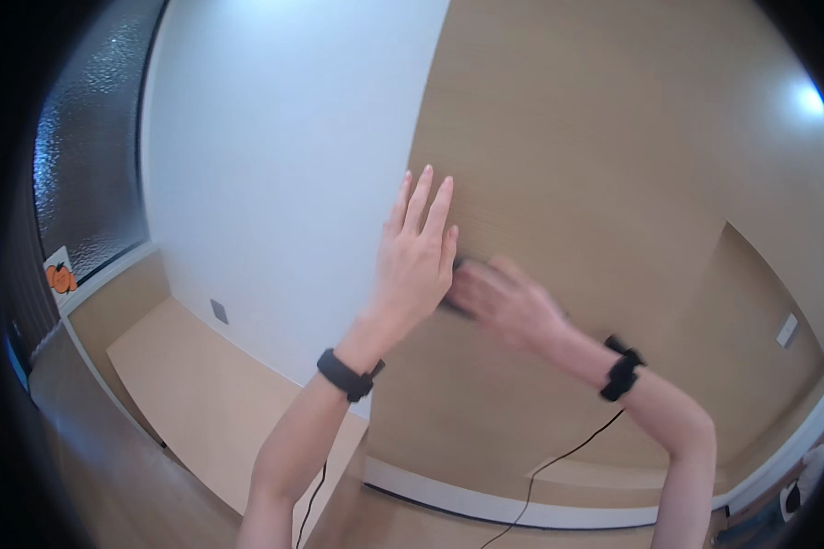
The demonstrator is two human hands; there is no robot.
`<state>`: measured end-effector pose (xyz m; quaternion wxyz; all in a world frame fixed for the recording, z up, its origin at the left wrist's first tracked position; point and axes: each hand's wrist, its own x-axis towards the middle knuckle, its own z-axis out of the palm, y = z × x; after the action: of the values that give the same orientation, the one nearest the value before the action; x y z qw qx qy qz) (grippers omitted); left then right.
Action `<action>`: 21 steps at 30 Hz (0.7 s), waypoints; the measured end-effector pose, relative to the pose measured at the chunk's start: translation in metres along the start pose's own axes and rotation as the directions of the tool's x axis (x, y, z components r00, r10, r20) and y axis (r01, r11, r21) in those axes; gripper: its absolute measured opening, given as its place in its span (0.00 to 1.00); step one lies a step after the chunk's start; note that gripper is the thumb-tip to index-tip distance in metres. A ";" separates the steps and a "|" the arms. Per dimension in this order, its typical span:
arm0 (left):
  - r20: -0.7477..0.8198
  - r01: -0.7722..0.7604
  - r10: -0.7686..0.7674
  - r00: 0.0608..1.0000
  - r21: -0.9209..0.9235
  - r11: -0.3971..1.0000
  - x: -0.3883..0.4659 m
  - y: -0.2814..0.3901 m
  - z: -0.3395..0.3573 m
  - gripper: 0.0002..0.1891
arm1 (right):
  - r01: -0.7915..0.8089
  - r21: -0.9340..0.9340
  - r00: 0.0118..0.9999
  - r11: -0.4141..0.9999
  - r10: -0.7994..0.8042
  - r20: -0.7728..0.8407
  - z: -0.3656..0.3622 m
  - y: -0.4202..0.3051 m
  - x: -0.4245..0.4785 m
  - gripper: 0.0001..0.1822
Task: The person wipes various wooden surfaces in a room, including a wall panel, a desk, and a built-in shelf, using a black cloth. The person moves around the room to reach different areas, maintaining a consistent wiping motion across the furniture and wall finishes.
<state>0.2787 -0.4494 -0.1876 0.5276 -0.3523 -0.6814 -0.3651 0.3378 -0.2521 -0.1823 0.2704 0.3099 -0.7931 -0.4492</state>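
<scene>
Both of my hands are raised in front of a wood-tone wall panel [577, 137]. My left hand [415, 254] lies flat near the edge where the panel meets a white wall [281, 151], its fingers spread and pointing up, with nothing seen in it. Just right of it, my right hand [501, 298] is blurred and closed around a dark object [456, 309], mostly hidden by the fingers; its kind cannot be told. Black straps with small modules sit on both wrists, the left strap [347, 374] and the right strap [621, 370], and a thin black cable hangs near each forearm.
A light wooden bench or ledge [213, 384] runs along the lower left below a grey wall plate [219, 311]. A textured glass window [96, 137] stands far left, with an orange pumpkin picture [61, 276]. On the right are a recess with a white switch plate [787, 331] and white baseboard [522, 504].
</scene>
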 end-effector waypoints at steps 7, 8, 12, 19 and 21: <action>-0.068 0.023 -0.019 0.997 0.057 0.998 -0.050 0.005 0.089 0.37 | -0.634 -0.252 0.772 0.731 0.579 -0.263 -0.063 0.175 -0.082 0.35; -0.043 0.080 -0.076 0.996 0.076 0.994 -0.069 0.010 0.093 0.37 | -0.655 -0.310 0.751 0.689 0.547 -0.371 -0.072 0.191 -0.077 0.35; -0.065 -0.020 0.024 0.998 0.057 0.998 -0.120 0.008 0.096 0.37 | -0.776 -0.221 0.590 0.591 0.554 -0.587 -0.107 0.241 0.000 0.33; -0.072 -0.034 0.038 0.997 0.056 0.998 -0.124 -0.016 0.080 0.36 | -0.431 -0.596 0.890 0.678 0.427 -0.158 -0.119 0.165 0.180 0.31; -0.056 -0.052 0.055 0.997 0.051 0.997 -0.124 -0.019 0.078 0.36 | -0.365 -0.372 0.906 0.853 0.234 -0.354 -0.101 0.116 0.203 0.30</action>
<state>0.2505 -0.4024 -0.3247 0.5649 -0.3468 -0.6651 -0.3439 0.2455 -0.4095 -0.0044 0.5148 0.1775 -0.6636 -0.5129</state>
